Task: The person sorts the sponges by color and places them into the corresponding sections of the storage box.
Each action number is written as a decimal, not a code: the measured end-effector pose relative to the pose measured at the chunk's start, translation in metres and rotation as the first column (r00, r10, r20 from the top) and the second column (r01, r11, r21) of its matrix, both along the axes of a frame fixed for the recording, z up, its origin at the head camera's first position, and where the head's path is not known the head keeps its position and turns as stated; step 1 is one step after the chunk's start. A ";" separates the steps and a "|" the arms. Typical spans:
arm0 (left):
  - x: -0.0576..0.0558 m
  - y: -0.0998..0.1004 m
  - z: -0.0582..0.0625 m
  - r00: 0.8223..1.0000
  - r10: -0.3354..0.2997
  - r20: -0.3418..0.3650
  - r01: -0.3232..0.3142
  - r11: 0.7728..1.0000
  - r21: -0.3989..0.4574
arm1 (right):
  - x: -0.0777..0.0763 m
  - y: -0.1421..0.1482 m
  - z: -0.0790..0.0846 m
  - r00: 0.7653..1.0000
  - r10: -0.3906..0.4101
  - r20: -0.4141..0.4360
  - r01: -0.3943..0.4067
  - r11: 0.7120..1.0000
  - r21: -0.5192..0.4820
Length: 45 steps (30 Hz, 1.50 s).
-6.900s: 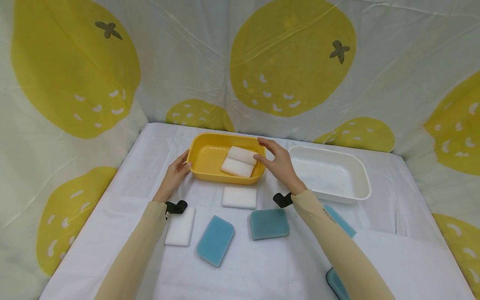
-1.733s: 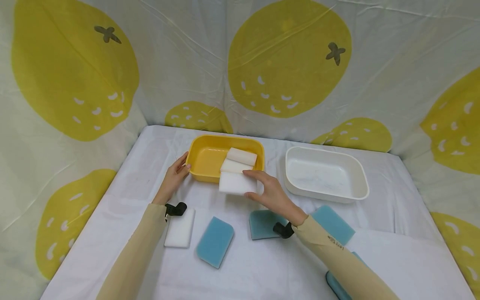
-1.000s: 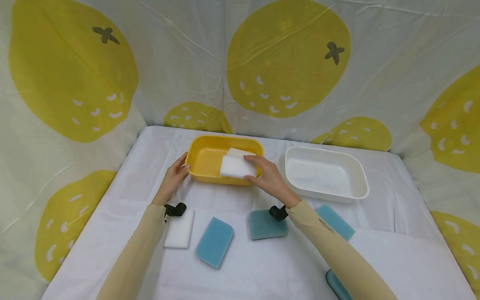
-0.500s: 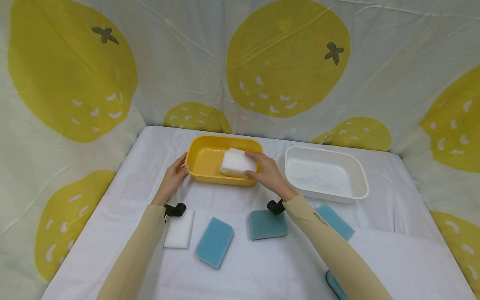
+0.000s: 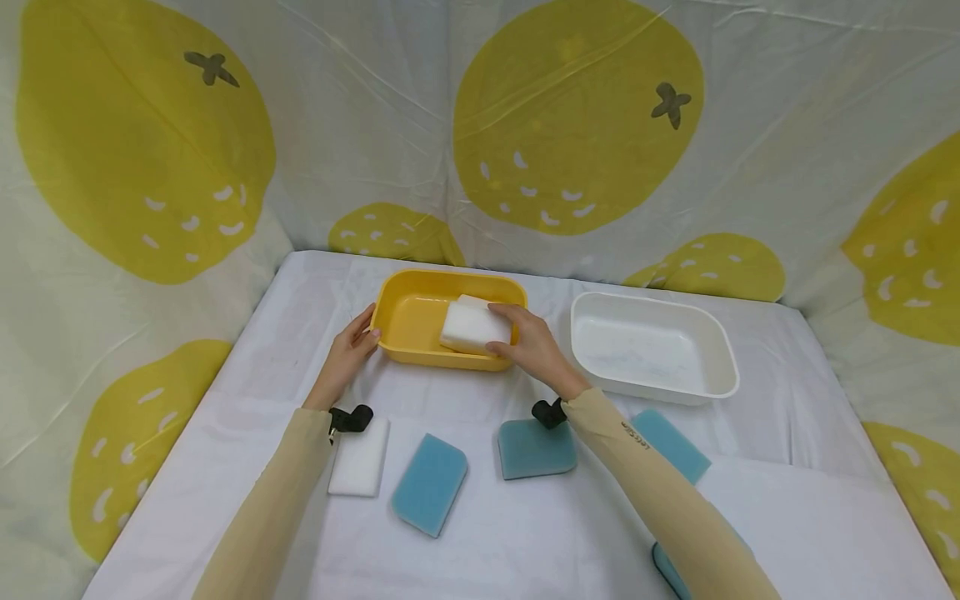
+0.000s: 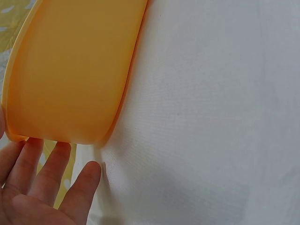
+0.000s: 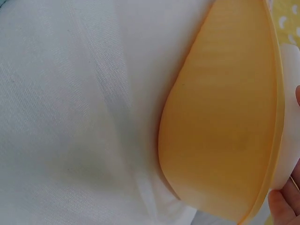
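In the head view, my right hand (image 5: 536, 346) grips a white sponge (image 5: 467, 327) by its right end, inside the right half of a yellow basin (image 5: 408, 321). The sponge lies over other white sponges, mostly hidden beneath it; a pale edge shows behind. My left hand (image 5: 343, 358) holds the basin's left end, thumb at the rim. In the left wrist view, fingertips (image 6: 61, 150) meet the basin's outer end wall (image 6: 70, 84). In the right wrist view, the white sponge (image 7: 288, 122) shows beyond the basin's rim, with fingers at its edge.
To the right stands a white basin (image 5: 652, 342). Nearer on the white cloth lie a white sponge (image 5: 360, 458) and blue sponges (image 5: 430, 485), (image 5: 536, 450), (image 5: 671, 444); another blue sponge (image 5: 670, 571) is partly under the right forearm. A lemon-print curtain (image 5: 375, 125) hangs behind.
The white sponge that lay in front of the yellow basin was picked up by my right hand, carried over the front rim and lowered onto the sponges inside. My left hand has stayed at the basin's end.
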<state>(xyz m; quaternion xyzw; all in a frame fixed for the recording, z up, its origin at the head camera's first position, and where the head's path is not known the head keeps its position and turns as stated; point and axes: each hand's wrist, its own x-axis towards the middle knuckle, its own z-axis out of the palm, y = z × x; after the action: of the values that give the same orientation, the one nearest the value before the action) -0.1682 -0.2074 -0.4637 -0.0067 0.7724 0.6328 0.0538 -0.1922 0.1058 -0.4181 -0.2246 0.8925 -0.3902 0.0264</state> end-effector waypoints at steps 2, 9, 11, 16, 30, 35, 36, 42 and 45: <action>0.000 0.000 0.001 1.000 -0.002 0.006 0.002 1.000 0.008 | 0.000 0.000 0.000 1.000 0.004 -0.005 -0.004 1.000 -0.001; 0.007 0.006 0.023 0.999 -0.010 0.033 0.009 1.000 0.020 | 0.000 0.000 -0.001 1.000 -0.001 0.005 0.001 1.000 -0.005; 0.009 0.007 0.025 0.999 -0.010 0.031 0.010 1.000 0.016 | -0.001 0.000 -0.003 1.000 -0.003 0.013 0.003 1.000 -0.004; 0.002 0.002 0.006 1.000 -0.008 0.016 0.008 0.999 0.036 | -0.003 0.000 -0.007 1.000 0.007 0.019 -0.007 1.000 0.002; 0.000 0.002 0.000 1.000 0.019 0.015 -0.019 1.000 0.015 | -0.002 0.000 -0.010 0.999 0.037 0.022 -0.037 0.999 0.016; 0.000 0.002 0.000 1.000 0.010 0.013 -0.010 1.000 0.005 | 0.000 0.002 -0.010 0.999 0.036 0.030 -0.037 0.999 0.020; 0.000 0.003 0.000 1.000 0.010 0.013 -0.010 1.000 0.004 | 0.000 0.002 -0.010 0.999 0.036 0.028 -0.036 0.999 0.017; 0.001 0.002 0.002 1.000 0.009 0.015 -0.010 1.000 0.004 | 0.003 0.002 -0.009 0.999 -0.028 -0.016 0.028 0.999 -0.020; 0.002 0.001 0.004 1.000 0.009 0.011 -0.009 1.000 -0.011 | 0.005 0.002 -0.009 0.996 -0.079 -0.037 0.077 0.995 -0.059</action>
<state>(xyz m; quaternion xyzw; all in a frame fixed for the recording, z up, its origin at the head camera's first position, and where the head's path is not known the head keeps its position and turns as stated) -0.1666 -0.2063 -0.4597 -0.0139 0.7756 0.6287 0.0552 -0.1868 0.1079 -0.4268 -0.1980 0.8894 -0.4119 -0.0128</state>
